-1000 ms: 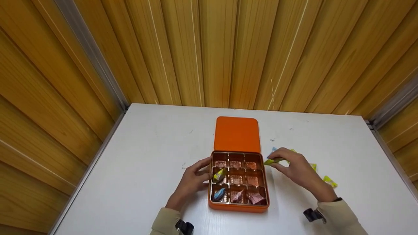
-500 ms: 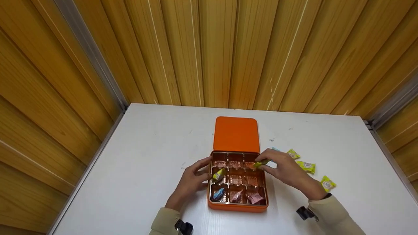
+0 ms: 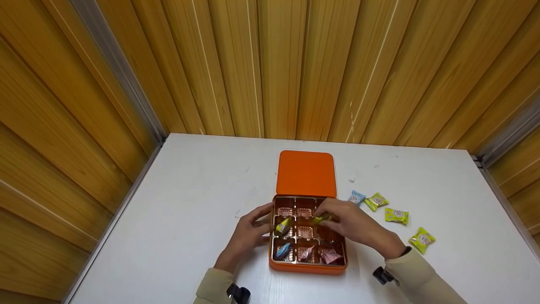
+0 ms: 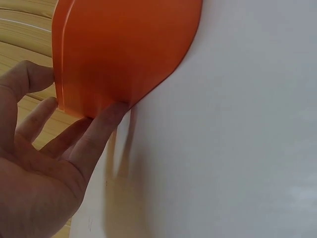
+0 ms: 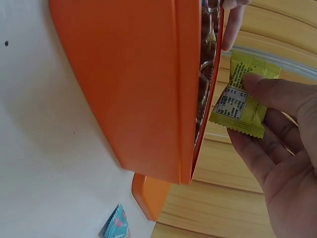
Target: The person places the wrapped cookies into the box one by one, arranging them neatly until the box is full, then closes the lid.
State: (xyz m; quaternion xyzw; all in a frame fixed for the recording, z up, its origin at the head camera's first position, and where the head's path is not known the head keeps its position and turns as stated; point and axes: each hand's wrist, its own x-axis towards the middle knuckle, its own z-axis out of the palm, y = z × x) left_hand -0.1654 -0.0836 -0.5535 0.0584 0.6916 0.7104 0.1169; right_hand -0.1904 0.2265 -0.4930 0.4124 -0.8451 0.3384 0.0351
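Observation:
An orange tin with a nine-part tray stands on the white table, its lid folded back. My right hand pinches a yellow-green wrapped candy between thumb and fingers, over the tray's middle and right compartments. In the head view my fingers hide part of that candy. My left hand rests its fairly straight fingers against the tin's left side. In the tray lie a yellow candy at middle left, a blue candy at front left and two pink candies beside it.
Right of the tin, a blue candy lies close to a yellow candy. Two more yellow candies, one nearer the tin and one farther right, lie on the table. Wood-patterned walls enclose the table.
My right hand has moved left with the yellow-green candy, from beside the tin to over its tray. The candies on the table came into fuller view. My left hand has stayed put.

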